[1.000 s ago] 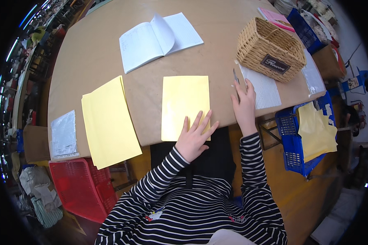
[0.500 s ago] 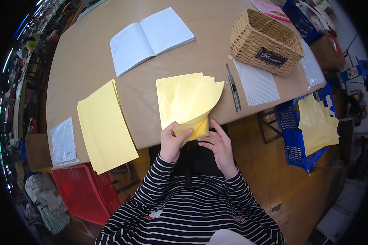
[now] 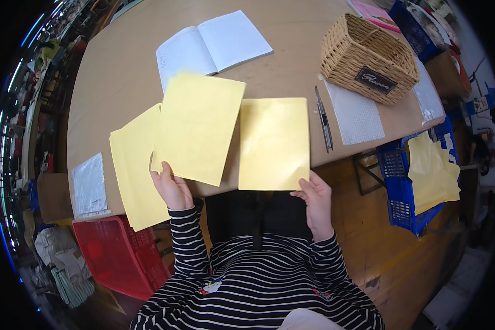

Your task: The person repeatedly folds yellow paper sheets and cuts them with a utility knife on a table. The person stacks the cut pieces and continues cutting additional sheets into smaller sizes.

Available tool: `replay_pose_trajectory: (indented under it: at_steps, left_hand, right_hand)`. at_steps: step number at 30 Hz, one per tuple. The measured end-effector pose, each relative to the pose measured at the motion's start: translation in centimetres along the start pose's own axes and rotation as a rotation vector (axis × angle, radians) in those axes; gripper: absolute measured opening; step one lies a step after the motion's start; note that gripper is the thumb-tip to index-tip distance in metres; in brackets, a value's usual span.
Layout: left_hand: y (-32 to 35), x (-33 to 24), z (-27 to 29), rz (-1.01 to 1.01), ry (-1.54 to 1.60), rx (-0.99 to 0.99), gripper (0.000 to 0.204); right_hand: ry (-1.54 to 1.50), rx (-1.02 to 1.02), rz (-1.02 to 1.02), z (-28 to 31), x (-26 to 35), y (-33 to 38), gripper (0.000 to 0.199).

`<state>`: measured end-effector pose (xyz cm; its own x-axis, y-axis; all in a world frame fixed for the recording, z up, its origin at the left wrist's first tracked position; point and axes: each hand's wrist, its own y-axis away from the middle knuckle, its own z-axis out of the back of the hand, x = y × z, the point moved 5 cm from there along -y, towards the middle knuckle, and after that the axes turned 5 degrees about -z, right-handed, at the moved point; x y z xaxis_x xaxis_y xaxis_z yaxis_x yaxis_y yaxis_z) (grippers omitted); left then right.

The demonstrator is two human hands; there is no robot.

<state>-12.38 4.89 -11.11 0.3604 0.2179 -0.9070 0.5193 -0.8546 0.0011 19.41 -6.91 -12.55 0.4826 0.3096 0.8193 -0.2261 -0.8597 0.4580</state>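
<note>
My left hand (image 3: 172, 188) pinches the lower left corner of a yellow sheet (image 3: 201, 124). This sheet is raised and tilted, covering part of another yellow pile (image 3: 131, 181) that overhangs the table's front edge at the left. With thumb on top and fingers beneath, my right hand (image 3: 316, 201) grips the lower right corner of a second yellow sheet (image 3: 274, 140). That one lies nearly flat at the middle of the table's front edge. I cannot tell whether each hand holds one sheet or several layers.
An open notebook (image 3: 234, 38) lies farther back. To the right are a utility knife (image 3: 323, 118), a dotted white sheet (image 3: 355, 118) and a wicker basket (image 3: 368, 60). A blue crate (image 3: 399, 212) with yellow sheets stands right of the table, a red crate (image 3: 110, 258) at the lower left.
The yellow sheets, together under both hands before with one corner curled up, are now apart. My left hand has carried one up and left; my right hand has moved slightly right, gripping the other's corner.
</note>
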Motion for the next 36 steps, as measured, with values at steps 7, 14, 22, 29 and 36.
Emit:
replay_pose_trajectory:
  at_steps: [7, 14, 22, 29, 36]
  left_hand:
    - [3.5, -1.5, -1.5, -0.422, -0.638, -0.027, 0.062]
    - [16.1, 1.1, -12.0, -0.532, -0.740, 1.435, 0.057]
    - [14.3, 1.6, -10.9, -0.447, -0.630, 1.071, 0.032]
    - [12.9, 5.0, -8.8, 0.574, -0.043, 0.634, 0.028]
    - [3.8, 1.9, -3.9, 0.267, 0.172, 0.164, 0.031]
  right_hand:
    - [0.141, -0.084, 0.139, 1.4, 2.6, 1.2, 0.018]
    - [-0.033, -0.025, 0.087, -0.2, 1.8, 1.6, 0.021]
    - [-0.069, 0.042, -0.116, 1.1, 0.0, 1.9, 0.047]
    - [-0.135, 0.059, -0.131, 0.5, -0.3, 0.7, 0.042]
    - [-0.063, 0.041, -0.093, 0.9, -1.1, -0.1, 0.036]
